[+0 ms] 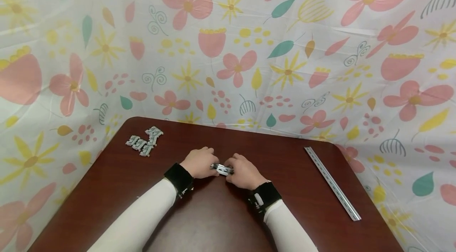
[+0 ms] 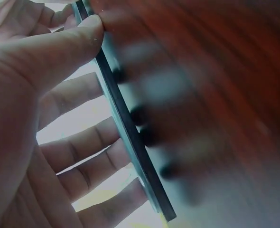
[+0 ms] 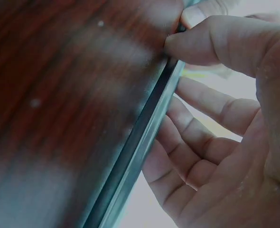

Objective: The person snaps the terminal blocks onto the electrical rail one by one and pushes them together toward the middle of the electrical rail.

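Observation:
Both hands hold one short slotted metal rail (image 1: 223, 170) above the middle of the table. My left hand (image 1: 200, 163) grips its left end. In the left wrist view the thumb lies on one side of the rail (image 2: 126, 118) and the fingers spread along the other. At the opposite end my right hand (image 1: 245, 171) grips it in the same way. The right wrist view has that thumb pressed to the rail (image 3: 140, 135), the other fingers bent behind it. Both rail ends are partly covered by the hands.
A longer slotted metal rail (image 1: 333, 184) lies slanting on the table's right side. Several small grey clip-like blocks (image 1: 147, 142) sit grouped at the back left. The dark red-brown table (image 1: 249, 141) backs onto a flower-printed curtain (image 1: 228, 97).

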A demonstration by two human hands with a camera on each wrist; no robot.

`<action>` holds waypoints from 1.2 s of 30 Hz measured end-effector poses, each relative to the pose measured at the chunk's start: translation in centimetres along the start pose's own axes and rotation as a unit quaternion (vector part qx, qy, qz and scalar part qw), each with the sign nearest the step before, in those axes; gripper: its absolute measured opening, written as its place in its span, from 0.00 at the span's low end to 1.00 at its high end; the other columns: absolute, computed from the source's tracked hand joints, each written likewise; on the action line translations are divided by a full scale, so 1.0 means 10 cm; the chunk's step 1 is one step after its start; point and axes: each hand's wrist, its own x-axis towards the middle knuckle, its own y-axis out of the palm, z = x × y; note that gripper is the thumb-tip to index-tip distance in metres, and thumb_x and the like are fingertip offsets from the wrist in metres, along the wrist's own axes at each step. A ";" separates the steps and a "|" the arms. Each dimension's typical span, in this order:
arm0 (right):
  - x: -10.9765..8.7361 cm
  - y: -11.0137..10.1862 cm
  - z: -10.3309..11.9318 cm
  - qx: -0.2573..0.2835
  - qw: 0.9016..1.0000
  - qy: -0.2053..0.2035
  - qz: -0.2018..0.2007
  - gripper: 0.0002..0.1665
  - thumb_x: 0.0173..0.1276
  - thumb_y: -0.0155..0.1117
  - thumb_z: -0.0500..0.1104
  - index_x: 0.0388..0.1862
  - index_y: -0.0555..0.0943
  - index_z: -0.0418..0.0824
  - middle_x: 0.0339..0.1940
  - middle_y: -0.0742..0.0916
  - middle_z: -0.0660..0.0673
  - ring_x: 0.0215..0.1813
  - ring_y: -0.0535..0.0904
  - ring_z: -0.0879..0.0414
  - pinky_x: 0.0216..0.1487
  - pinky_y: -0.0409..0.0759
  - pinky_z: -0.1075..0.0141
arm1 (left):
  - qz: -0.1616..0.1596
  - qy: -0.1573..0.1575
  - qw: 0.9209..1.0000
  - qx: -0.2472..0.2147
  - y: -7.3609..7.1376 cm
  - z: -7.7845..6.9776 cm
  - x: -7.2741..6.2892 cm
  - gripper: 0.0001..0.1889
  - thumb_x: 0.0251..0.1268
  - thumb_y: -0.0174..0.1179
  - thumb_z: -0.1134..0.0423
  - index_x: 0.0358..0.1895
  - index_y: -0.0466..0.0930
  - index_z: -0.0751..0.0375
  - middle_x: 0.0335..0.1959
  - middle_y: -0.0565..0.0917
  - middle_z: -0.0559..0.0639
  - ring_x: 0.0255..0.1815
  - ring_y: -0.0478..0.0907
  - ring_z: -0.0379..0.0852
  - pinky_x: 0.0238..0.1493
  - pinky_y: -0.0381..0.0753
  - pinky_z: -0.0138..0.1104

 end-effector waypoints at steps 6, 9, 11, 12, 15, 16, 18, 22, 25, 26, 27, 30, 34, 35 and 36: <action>-0.01 -0.02 -0.03 0.004 1.000 0.014 0.010 0.16 0.67 0.79 0.40 0.54 0.91 0.42 0.43 0.81 0.50 0.42 0.76 0.55 0.46 0.81 0.58 | -0.007 -0.011 1.000 -0.005 -0.04 0.15 -0.18 0.14 0.68 0.78 0.41 0.47 0.95 0.42 0.38 0.78 0.44 0.42 0.77 0.47 0.35 0.83 0.44; -0.02 -0.03 -0.06 0.003 1.000 0.026 0.017 0.16 0.68 0.79 0.41 0.55 0.91 0.43 0.45 0.82 0.50 0.44 0.77 0.55 0.49 0.82 0.56 | -0.010 -0.019 1.000 -0.008 -0.05 0.26 -0.28 0.15 0.69 0.78 0.41 0.50 0.95 0.43 0.39 0.79 0.44 0.43 0.78 0.47 0.36 0.83 0.44; -0.02 -0.04 -0.08 0.003 0.999 0.030 0.018 0.17 0.69 0.80 0.42 0.55 0.91 0.43 0.46 0.82 0.50 0.46 0.78 0.54 0.51 0.83 0.55 | -0.013 -0.024 1.000 -0.013 -0.06 0.33 -0.34 0.15 0.68 0.79 0.42 0.50 0.95 0.44 0.40 0.79 0.44 0.44 0.78 0.47 0.36 0.83 0.44; -0.02 -0.04 -0.09 0.003 0.999 0.031 0.017 0.17 0.68 0.80 0.42 0.55 0.91 0.43 0.46 0.83 0.49 0.47 0.78 0.54 0.52 0.83 0.54 | -0.013 -0.027 0.999 -0.016 -0.07 0.36 -0.37 0.15 0.68 0.79 0.43 0.50 0.95 0.45 0.40 0.79 0.44 0.44 0.78 0.47 0.37 0.84 0.45; -0.03 -0.05 -0.10 0.004 0.999 0.031 0.015 0.16 0.68 0.80 0.42 0.54 0.91 0.43 0.46 0.82 0.49 0.47 0.79 0.53 0.52 0.84 0.54 | -0.015 -0.036 0.999 -0.023 -0.10 0.44 -0.46 0.16 0.68 0.79 0.43 0.51 0.95 0.46 0.40 0.80 0.45 0.45 0.79 0.48 0.37 0.84 0.45; -0.03 -0.05 -0.10 0.005 0.999 0.030 0.014 0.16 0.68 0.80 0.42 0.54 0.91 0.43 0.45 0.82 0.49 0.47 0.79 0.53 0.52 0.84 0.54 | -0.014 -0.039 0.999 -0.024 -0.11 0.46 -0.49 0.17 0.68 0.79 0.43 0.51 0.95 0.47 0.41 0.80 0.45 0.45 0.79 0.48 0.37 0.84 0.45; -0.03 -0.05 -0.10 0.007 0.999 0.028 0.015 0.16 0.68 0.81 0.42 0.54 0.91 0.43 0.45 0.82 0.49 0.47 0.79 0.53 0.52 0.84 0.54 | -0.013 -0.045 0.999 -0.027 -0.12 0.50 -0.54 0.17 0.68 0.79 0.43 0.52 0.95 0.47 0.41 0.80 0.45 0.45 0.79 0.47 0.37 0.84 0.44; -0.03 -0.05 -0.11 0.010 0.999 0.029 0.015 0.15 0.69 0.81 0.43 0.53 0.91 0.44 0.45 0.82 0.50 0.47 0.80 0.53 0.53 0.84 0.53 | -0.017 -0.048 0.998 -0.033 -0.13 0.54 -0.60 0.18 0.68 0.79 0.42 0.51 0.95 0.48 0.40 0.80 0.45 0.44 0.78 0.46 0.36 0.83 0.43; -0.04 -0.07 -0.14 0.009 0.999 0.030 0.015 0.15 0.68 0.81 0.43 0.53 0.91 0.45 0.45 0.82 0.50 0.48 0.80 0.53 0.52 0.84 0.53 | -0.024 -0.045 0.998 -0.035 -0.12 0.54 -0.61 0.16 0.67 0.80 0.43 0.49 0.95 0.48 0.38 0.78 0.44 0.41 0.77 0.46 0.34 0.81 0.42; -0.04 -0.07 -0.15 0.009 0.999 0.031 0.014 0.15 0.68 0.81 0.42 0.52 0.91 0.45 0.45 0.82 0.50 0.48 0.80 0.53 0.52 0.84 0.53 | -0.025 -0.045 0.998 -0.035 -0.12 0.54 -0.61 0.16 0.67 0.80 0.43 0.48 0.95 0.47 0.37 0.78 0.43 0.41 0.76 0.45 0.34 0.81 0.42; -0.04 -0.08 -0.17 0.009 0.999 0.032 0.015 0.14 0.68 0.81 0.42 0.52 0.91 0.45 0.44 0.82 0.50 0.48 0.80 0.53 0.52 0.84 0.53 | -0.027 -0.045 0.998 -0.035 -0.13 0.54 -0.62 0.15 0.67 0.80 0.43 0.47 0.95 0.47 0.37 0.77 0.43 0.40 0.75 0.45 0.33 0.80 0.41; -0.05 -0.09 -0.20 0.013 0.999 0.041 0.018 0.14 0.68 0.82 0.42 0.51 0.91 0.46 0.44 0.82 0.51 0.48 0.80 0.53 0.52 0.84 0.54 | -0.026 -0.047 0.998 -0.036 -0.13 0.52 -0.63 0.14 0.67 0.80 0.44 0.45 0.94 0.47 0.36 0.76 0.43 0.39 0.74 0.44 0.34 0.80 0.41; -0.07 -0.11 -0.22 0.019 0.998 0.052 0.026 0.13 0.69 0.82 0.43 0.51 0.91 0.46 0.44 0.82 0.51 0.47 0.80 0.54 0.53 0.84 0.54 | -0.027 -0.046 0.998 -0.035 -0.12 0.51 -0.64 0.12 0.67 0.80 0.45 0.43 0.94 0.46 0.36 0.76 0.42 0.40 0.75 0.44 0.35 0.81 0.42; -0.07 -0.11 -0.22 0.022 0.998 0.053 0.027 0.13 0.69 0.82 0.43 0.51 0.91 0.46 0.44 0.82 0.51 0.47 0.80 0.54 0.53 0.84 0.54 | -0.028 -0.046 0.998 -0.034 -0.12 0.51 -0.64 0.12 0.67 0.81 0.45 0.43 0.94 0.46 0.36 0.76 0.42 0.40 0.76 0.44 0.35 0.81 0.42; -0.08 -0.12 -0.22 0.024 0.998 0.054 0.029 0.13 0.69 0.82 0.43 0.51 0.91 0.46 0.44 0.82 0.51 0.47 0.80 0.54 0.53 0.84 0.54 | -0.029 -0.047 0.998 -0.035 -0.11 0.51 -0.63 0.12 0.66 0.81 0.45 0.42 0.94 0.46 0.35 0.76 0.42 0.40 0.76 0.44 0.35 0.81 0.42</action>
